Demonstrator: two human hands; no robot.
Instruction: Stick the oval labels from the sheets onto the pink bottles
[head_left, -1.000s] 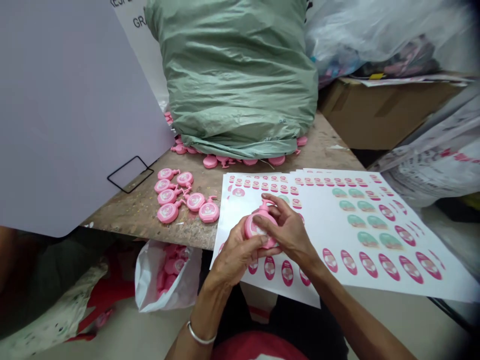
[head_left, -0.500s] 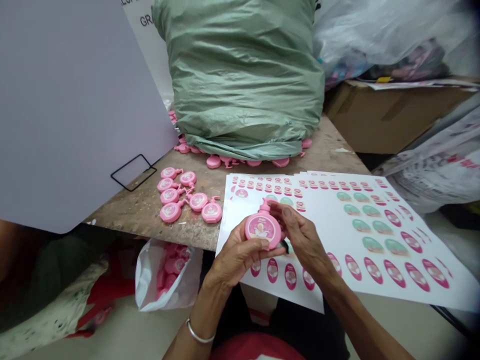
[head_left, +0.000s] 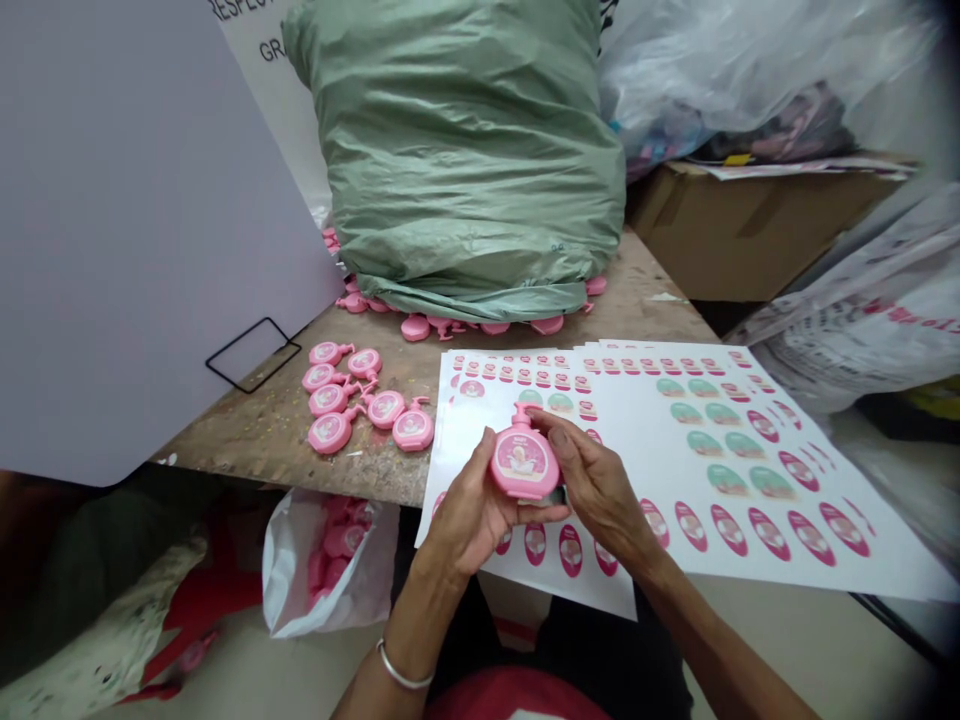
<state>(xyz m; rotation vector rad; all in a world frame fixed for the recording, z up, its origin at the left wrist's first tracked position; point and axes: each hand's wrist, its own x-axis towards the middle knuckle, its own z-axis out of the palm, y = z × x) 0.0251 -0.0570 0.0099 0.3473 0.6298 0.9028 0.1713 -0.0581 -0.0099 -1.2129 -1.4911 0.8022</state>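
A flat pink pump bottle [head_left: 525,462] with a printed label on its face sits in my left hand [head_left: 476,515], whose fingers curl behind it and whose thumb lies along its lower edge. My right hand [head_left: 592,490] presses its fingers against the bottle's right side. A small dark object [head_left: 556,496] shows just under the bottle, partly hidden by my fingers. Beneath my hands lie overlapping white sheets of oval pink and green labels [head_left: 720,480].
Several pink bottles [head_left: 352,400] lie on the worn wooden table [head_left: 247,430] left of the sheets. A green sack [head_left: 457,160] stands behind them, with more bottles around its base. A white bag [head_left: 330,570] of pink bottles sits below the table edge. A large grey board [head_left: 135,230] leans at the left.
The bottle has turned so its labelled face shows fully, no longer covered by my right hand's fingers. My right hand has shifted to the bottle's right side.
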